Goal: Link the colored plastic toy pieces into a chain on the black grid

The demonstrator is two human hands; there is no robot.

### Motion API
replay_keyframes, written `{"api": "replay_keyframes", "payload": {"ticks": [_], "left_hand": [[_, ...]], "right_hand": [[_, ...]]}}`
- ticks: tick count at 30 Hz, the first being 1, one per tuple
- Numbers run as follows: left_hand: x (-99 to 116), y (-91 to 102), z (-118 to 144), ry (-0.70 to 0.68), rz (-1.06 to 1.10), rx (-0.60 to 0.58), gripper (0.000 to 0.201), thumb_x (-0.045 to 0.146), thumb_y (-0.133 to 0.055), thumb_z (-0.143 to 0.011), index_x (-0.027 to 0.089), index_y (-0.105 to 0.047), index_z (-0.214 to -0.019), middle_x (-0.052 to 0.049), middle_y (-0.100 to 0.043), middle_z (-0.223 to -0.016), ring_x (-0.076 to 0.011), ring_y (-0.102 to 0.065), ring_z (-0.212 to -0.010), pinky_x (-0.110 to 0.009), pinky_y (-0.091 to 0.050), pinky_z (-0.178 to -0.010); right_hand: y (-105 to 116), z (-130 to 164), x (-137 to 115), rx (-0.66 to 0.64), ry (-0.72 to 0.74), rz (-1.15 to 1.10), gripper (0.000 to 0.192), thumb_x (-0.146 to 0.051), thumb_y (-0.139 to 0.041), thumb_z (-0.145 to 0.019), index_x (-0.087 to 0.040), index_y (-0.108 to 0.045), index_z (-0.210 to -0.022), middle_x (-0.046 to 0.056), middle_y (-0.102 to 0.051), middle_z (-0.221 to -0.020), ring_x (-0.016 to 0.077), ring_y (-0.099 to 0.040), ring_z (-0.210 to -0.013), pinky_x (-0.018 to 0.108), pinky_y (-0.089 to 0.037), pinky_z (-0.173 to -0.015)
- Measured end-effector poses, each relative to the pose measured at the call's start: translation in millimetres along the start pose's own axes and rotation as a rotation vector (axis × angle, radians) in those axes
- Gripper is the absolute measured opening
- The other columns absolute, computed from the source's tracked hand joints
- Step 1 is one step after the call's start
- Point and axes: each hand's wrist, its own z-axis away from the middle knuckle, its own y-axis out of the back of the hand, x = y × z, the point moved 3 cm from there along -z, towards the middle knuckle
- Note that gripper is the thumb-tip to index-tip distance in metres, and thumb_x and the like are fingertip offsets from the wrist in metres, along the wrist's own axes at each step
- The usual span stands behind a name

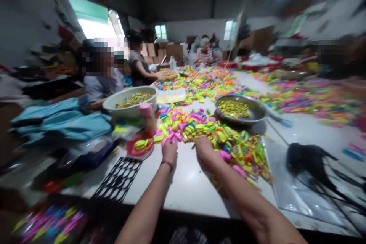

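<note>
A loose heap of small, bright plastic pieces (200, 126) in yellow, pink, blue and orange covers the white table (185, 179) in front of me. At the heap's near edge my left hand (170, 153), a thin band on its wrist, is closed with a pink plastic piece (164, 142) at its fingertips. My right hand (204, 148) curls at the yellow pieces a little to the right, its fingertips partly hidden and blurred; what it grips cannot be made out. Left of my hands, a red dish (132, 148) holds a few yellow pieces.
A pink-capped bottle (148, 119) stands by a pale basin (108, 103) of small yellow parts. Right of centre sits a metal bowl (257, 111) with similar parts. A black mesh (117, 179), plastic sheet (300, 194) and dark object (309, 160) flank me. Several people sit around the table.
</note>
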Motion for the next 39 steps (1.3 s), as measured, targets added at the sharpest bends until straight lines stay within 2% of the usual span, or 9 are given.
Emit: {"api": "replay_keyframes", "payload": {"ticks": [4, 7, 10, 12, 17, 21, 30, 34, 39], "left_hand": [[-14.0, 4.7, 4.6, 0.083, 0.161, -0.216, 0.019, 0.029, -0.065, -0.071, 0.020, -0.049, -0.077, 0.006, -0.049, -0.052, -0.0087, -0.041, -0.038, -0.021, -0.033, -0.041], [-24.2, 9.0, 23.9, 0.130, 0.282, -0.369, 0.032, 0.041, -0.070, -0.072, 0.020, -0.046, -0.077, 0.005, -0.051, -0.057, -0.0093, -0.047, -0.044, -0.022, -0.040, -0.044], [-27.7, 15.6, 56.0, 0.095, 0.442, -0.422, 0.043, 0.053, -0.073, -0.072, 0.019, -0.049, -0.083, 0.004, -0.054, -0.065, -0.0083, -0.053, -0.051, -0.019, -0.042, -0.047], [-29.8, 19.4, 77.1, 0.067, 0.478, -0.424, 0.043, 0.054, -0.073, -0.073, 0.018, -0.053, -0.087, 0.002, -0.057, -0.071, -0.0080, -0.055, -0.055, -0.018, -0.044, -0.049], [-31.3, 28.7, 124.1, 0.032, 0.521, -0.575, 0.036, 0.050, -0.065, -0.082, 0.018, -0.056, -0.093, -0.004, -0.065, -0.085, -0.0143, -0.066, -0.075, -0.022, -0.049, -0.061], [-26.1, 36.4, 148.9, 0.030, 0.605, -0.658, 0.028, 0.044, -0.062, -0.086, 0.018, -0.057, -0.094, -0.005, -0.064, -0.093, -0.0154, -0.065, -0.083, -0.024, -0.048, -0.070], [-25.5, 27.2, 165.5, 0.131, 0.779, -0.681, 0.032, 0.049, -0.047, -0.088, 0.019, -0.054, -0.081, -0.005, -0.057, -0.079, -0.0180, -0.056, -0.075, -0.038, -0.048, -0.077], [-28.8, 20.6, 168.8, 0.259, 0.913, -0.678, 0.039, 0.055, -0.047, -0.089, 0.019, -0.055, -0.076, -0.005, -0.056, -0.073, -0.0178, -0.056, -0.071, -0.036, -0.047, -0.071], [-28.4, 17.7, 169.9, 0.284, 0.953, -0.700, 0.037, 0.052, -0.053, -0.088, 0.017, -0.056, -0.074, -0.004, -0.054, -0.070, -0.0169, -0.055, -0.068, -0.032, -0.044, -0.064]], "right_hand": [[2.0, -5.4, 1.2, 0.041, -0.036, 0.029, 0.023, -0.004, -0.048, -0.085, -0.010, -0.065, -0.099, 0.018, -0.064, -0.103, 0.0242, -0.058, -0.087, 0.034, -0.045, -0.080], [6.4, 9.2, -1.6, 0.041, 0.026, -0.042, 0.035, -0.006, -0.054, -0.080, -0.011, -0.060, -0.115, 0.016, -0.062, -0.111, 0.0236, -0.057, -0.095, 0.034, -0.045, -0.085], [11.7, 30.3, -3.5, 0.035, 0.128, -0.186, 0.048, -0.007, -0.054, -0.079, -0.016, -0.054, -0.126, 0.014, -0.058, -0.122, 0.0239, -0.052, -0.111, 0.035, -0.041, -0.095], [12.8, 43.2, -3.5, 0.044, 0.183, -0.343, 0.038, -0.011, -0.051, -0.084, -0.015, -0.060, -0.121, 0.013, -0.062, -0.115, 0.0235, -0.055, -0.104, 0.037, -0.043, -0.092], [14.4, 90.9, -5.0, 0.032, 0.078, -0.721, 0.030, -0.035, -0.049, -0.094, -0.019, -0.063, -0.115, 0.009, -0.068, -0.112, 0.0223, -0.062, -0.101, 0.038, -0.046, -0.091], [21.5, 130.6, -10.6, -0.027, 0.035, -0.850, 0.033, -0.043, -0.050, -0.094, -0.021, -0.065, -0.113, 0.006, -0.070, -0.103, 0.0204, -0.063, -0.093, 0.033, -0.049, -0.082], [28.9, 153.1, -18.2, -0.099, 0.049, -0.921, 0.031, -0.043, -0.048, -0.096, -0.021, -0.066, -0.109, 0.005, -0.070, -0.101, 0.0192, -0.062, -0.092, 0.031, -0.046, -0.084], [30.5, 158.1, -22.8, -0.135, 0.073, -0.957, 0.030, -0.043, -0.046, -0.097, -0.021, -0.066, -0.104, 0.003, -0.069, -0.094, 0.0175, -0.061, -0.087, 0.028, -0.046, -0.082], [30.1, 159.1, -23.7, -0.151, 0.084, -0.979, 0.028, -0.042, -0.047, -0.096, -0.021, -0.066, -0.102, 0.002, -0.067, -0.093, 0.0172, -0.060, -0.088, 0.027, -0.045, -0.083]]}}
